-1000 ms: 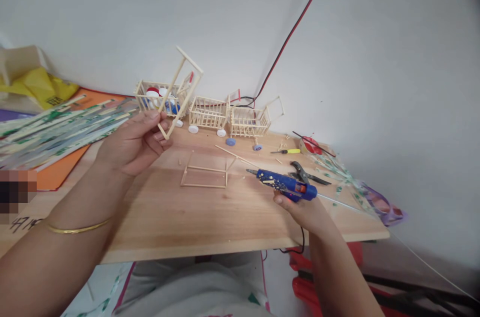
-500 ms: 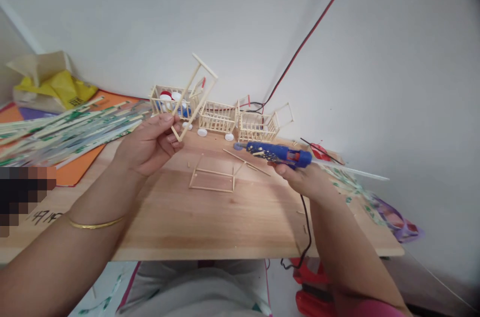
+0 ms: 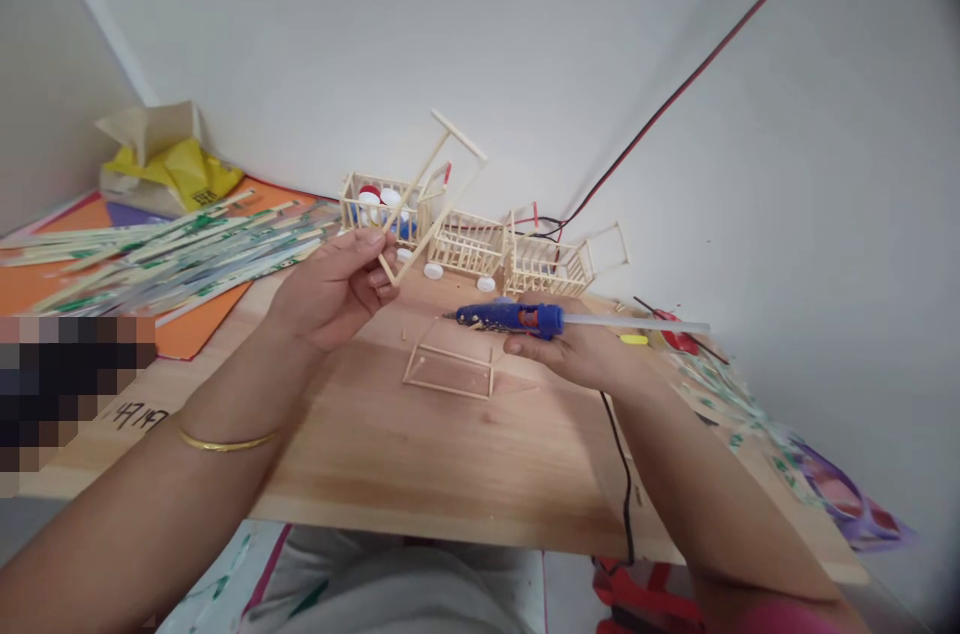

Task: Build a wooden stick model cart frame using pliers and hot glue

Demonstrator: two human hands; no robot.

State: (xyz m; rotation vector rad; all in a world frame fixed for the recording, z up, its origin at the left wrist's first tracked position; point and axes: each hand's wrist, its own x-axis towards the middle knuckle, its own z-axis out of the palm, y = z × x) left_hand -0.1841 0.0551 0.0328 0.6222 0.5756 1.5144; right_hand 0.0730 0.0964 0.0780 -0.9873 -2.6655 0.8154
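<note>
Where the left hand [image 3: 345, 286] pinches with thumb and fingertips, a narrow stick frame [image 3: 430, 238] is caught by its lower end, raised above the table [image 3: 375, 479]. The right hand [image 3: 577, 346] has its grip closed about a blue glue gun [image 3: 510, 317], also lifted; I can't see the trigger, and most of those fingers are hidden. From here the far side of the lower corner disappears behind the left fingers, and a blurred patch blots out whatever lies at the table's left edge.

The frame's long axis slants up and rightward, its crossbar at the top. The gun lies nearly level, nozzle to the left, toward the left hand yet apart from it, with a pale glue stick [image 3: 637, 323] jutting out behind.

Just below, a small stick assembly [image 3: 448, 391] rests on the table. Behind the hands stand a left cart [image 3: 382, 206] holding bottle caps, a middle cart [image 3: 466, 249] and a right cart [image 3: 551, 266], whose lower part the gun and hand partly block. Striped sticks [image 3: 187, 259] are heaped over an orange sheet [image 3: 199, 324] at the left, near a yellow bag [image 3: 187, 172].
</note>
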